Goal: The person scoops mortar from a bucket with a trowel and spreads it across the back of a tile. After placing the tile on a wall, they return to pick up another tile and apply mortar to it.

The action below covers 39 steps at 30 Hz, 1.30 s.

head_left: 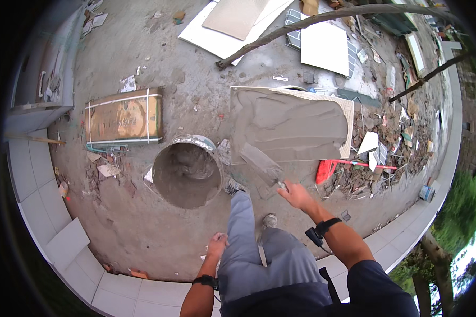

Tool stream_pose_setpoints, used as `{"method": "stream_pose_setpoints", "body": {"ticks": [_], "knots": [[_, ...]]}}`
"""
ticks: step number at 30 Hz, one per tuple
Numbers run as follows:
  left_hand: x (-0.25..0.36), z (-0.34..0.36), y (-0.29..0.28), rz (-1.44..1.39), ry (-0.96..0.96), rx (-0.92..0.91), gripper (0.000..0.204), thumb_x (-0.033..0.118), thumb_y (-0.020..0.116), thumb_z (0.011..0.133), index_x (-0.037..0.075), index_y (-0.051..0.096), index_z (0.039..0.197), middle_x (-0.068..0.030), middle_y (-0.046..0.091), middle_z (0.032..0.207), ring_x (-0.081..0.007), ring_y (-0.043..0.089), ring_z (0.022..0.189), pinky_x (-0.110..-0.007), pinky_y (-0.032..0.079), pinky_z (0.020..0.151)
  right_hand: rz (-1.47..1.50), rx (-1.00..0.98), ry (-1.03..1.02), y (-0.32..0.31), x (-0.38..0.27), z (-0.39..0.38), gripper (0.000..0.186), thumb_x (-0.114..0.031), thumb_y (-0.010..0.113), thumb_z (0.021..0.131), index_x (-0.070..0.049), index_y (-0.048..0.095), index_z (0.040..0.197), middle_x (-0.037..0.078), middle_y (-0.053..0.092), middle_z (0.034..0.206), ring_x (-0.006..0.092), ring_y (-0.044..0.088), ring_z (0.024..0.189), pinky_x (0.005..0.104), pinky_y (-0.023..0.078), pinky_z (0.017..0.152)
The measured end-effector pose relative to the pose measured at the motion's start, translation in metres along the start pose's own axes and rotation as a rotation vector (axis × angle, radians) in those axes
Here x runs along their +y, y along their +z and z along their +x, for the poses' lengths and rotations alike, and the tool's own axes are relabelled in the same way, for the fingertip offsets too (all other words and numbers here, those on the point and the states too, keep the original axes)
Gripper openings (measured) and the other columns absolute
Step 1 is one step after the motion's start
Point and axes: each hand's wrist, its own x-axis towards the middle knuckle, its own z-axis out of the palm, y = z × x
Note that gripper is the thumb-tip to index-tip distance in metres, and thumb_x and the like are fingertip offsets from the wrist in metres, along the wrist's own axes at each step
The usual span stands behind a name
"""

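Grey-trousered legs (259,253) fill the foreground, with the left hand (217,246) resting empty and loosely spread on the thigh. Right hand (296,194) closed around the handle of a steel trowel (263,165), its blade lying on the mortar-coated tile (291,124) beside the bucket (187,170). Wet mortar probably makes the stiff, brittle tile heavy and slippery; its bare edges look the safest grip.

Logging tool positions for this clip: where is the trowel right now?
In the head view, the trowel is just right of centre, held in the right hand, its blade resting on the near edge of the mortar-covered tile, right of the bucket.
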Motion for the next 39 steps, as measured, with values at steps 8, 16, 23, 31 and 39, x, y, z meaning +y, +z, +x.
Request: {"method": "stream_pose_setpoints", "body": {"ticks": [8,16,23,31,39], "knots": [[0.000,-0.008,-0.014,-0.126,-0.011,0.040,0.011,0.016,0.054,0.091,0.008,0.058,0.085,-0.0026,0.057,0.062,-0.0084,0.047,0.048,-0.024,0.035,0.043,-0.363,0.389,0.127,-0.054,0.037,0.051,0.043,-0.046,0.051,0.091,-0.005,0.047,0.099,0.024,0.064,0.079,0.0439,0.063,0.074,0.0525,0.049,0.063],[-0.005,-0.006,-0.031,-0.105,0.000,0.063,0.011,0.016,0.055,0.091,0.007,0.059,0.088,-0.0027,0.056,0.061,-0.0092,0.051,0.051,-0.023,0.039,0.046,1.365,0.438,0.563,0.008,-0.019,0.078,0.048,-0.052,0.047,0.093,-0.006,0.051,0.082,0.003,0.049,0.060,0.0165,0.048,0.048,0.0338,0.041,0.043],[0.009,-0.003,-0.009,-0.112,0.043,0.045,0.013,0.019,0.057,0.090,0.009,0.059,0.083,-0.0015,0.056,0.061,-0.0094,0.048,0.048,-0.025,0.039,0.046,0.351,0.354,0.173,0.032,-0.035,0.092,0.047,-0.051,0.050,0.091,-0.004,0.052,0.091,0.019,0.064,0.073,0.0353,0.063,0.063,0.0446,0.051,0.062],[0.037,0.002,-0.016,-0.051,-0.011,0.068,0.007,0.014,0.057,0.090,0.008,0.060,0.089,-0.0015,0.056,0.061,-0.0088,0.049,0.049,-0.024,0.039,0.046,-0.256,0.499,0.392,-0.079,0.083,0.055,0.048,-0.051,0.051,0.091,-0.003,0.052,0.098,0.021,0.066,0.080,0.0431,0.064,0.077,0.0521,0.050,0.068],[0.049,0.016,-0.002,0.085,0.036,0.009,0.011,0.017,0.056,0.091,0.007,0.060,0.089,-0.0033,0.058,0.061,-0.0092,0.048,0.047,-0.023,0.039,0.046,0.739,0.723,0.515,-0.062,0.143,0.043,0.046,-0.048,0.048,0.095,-0.004,0.055,0.083,0.007,0.054,0.063,0.0180,0.052,0.053,0.0354,0.043,0.052]]}}
